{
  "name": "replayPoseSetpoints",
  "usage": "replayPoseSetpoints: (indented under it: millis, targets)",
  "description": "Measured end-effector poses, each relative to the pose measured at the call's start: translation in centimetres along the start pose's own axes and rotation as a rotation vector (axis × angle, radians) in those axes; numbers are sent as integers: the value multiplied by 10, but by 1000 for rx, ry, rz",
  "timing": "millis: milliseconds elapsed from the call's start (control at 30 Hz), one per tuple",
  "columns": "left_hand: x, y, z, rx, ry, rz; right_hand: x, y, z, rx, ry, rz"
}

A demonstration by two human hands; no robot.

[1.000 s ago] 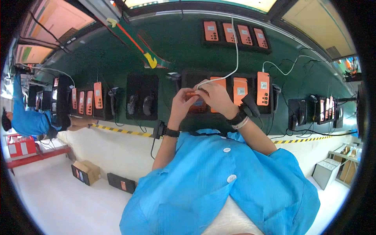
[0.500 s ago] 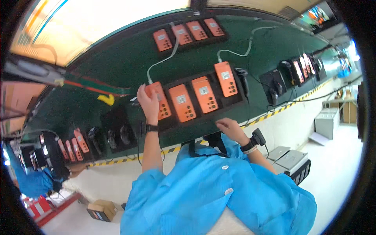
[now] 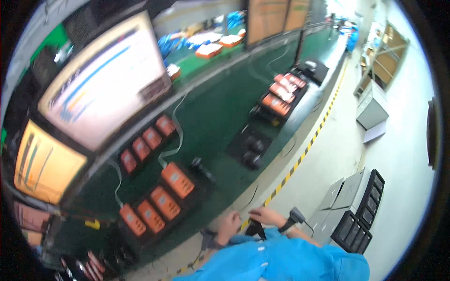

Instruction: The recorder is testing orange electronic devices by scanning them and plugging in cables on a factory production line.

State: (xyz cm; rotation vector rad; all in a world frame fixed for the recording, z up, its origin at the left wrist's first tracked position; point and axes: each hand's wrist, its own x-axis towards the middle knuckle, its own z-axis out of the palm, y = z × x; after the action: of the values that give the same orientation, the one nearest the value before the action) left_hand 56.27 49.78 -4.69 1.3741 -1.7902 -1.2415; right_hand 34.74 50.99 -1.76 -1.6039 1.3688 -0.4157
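- My left hand (image 3: 228,226) and right hand (image 3: 266,216) are close together before my waist, fingers loosely bent; blur means I cannot tell if they hold anything small.
- The cord (image 3: 309,226) from my right wrist device (image 3: 296,216) hangs in a loop; I judge it could catch on something if I swing that arm.
- Beyond my left hand, four orange phones (image 3: 152,217) lie in a dark tray (image 3: 189,206), apart from my fingers.
- Both end phones have white cables, the left cable (image 3: 119,183) and the right cable (image 3: 181,136); a snagged sleeve might tug either phone askew or strain its plug.
- The handheld scanner (image 3: 203,169) sits beside the tray, where a careless elbow could knock it.
- Farther back, more orange phones (image 3: 151,137) lie below a monitor (image 3: 105,79), near the right cable; dragging it could disturb them.
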Motion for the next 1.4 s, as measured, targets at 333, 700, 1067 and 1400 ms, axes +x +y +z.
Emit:
replayPoseSetpoints:
  millis: [333, 700, 1067, 1400]
  targets:
    - [132, 100, 141, 8, -538, 84, -69, 67, -138, 233, 330, 273]
    - [344, 157, 242, -5, -434, 106, 6, 186, -315, 225, 406, 328]
    - [477, 204, 262, -130, -137, -97, 193, 235, -581, 167, 324, 174]
    - [515, 227, 322, 267, 650, -408, 458, 264, -685, -341, 436, -393]
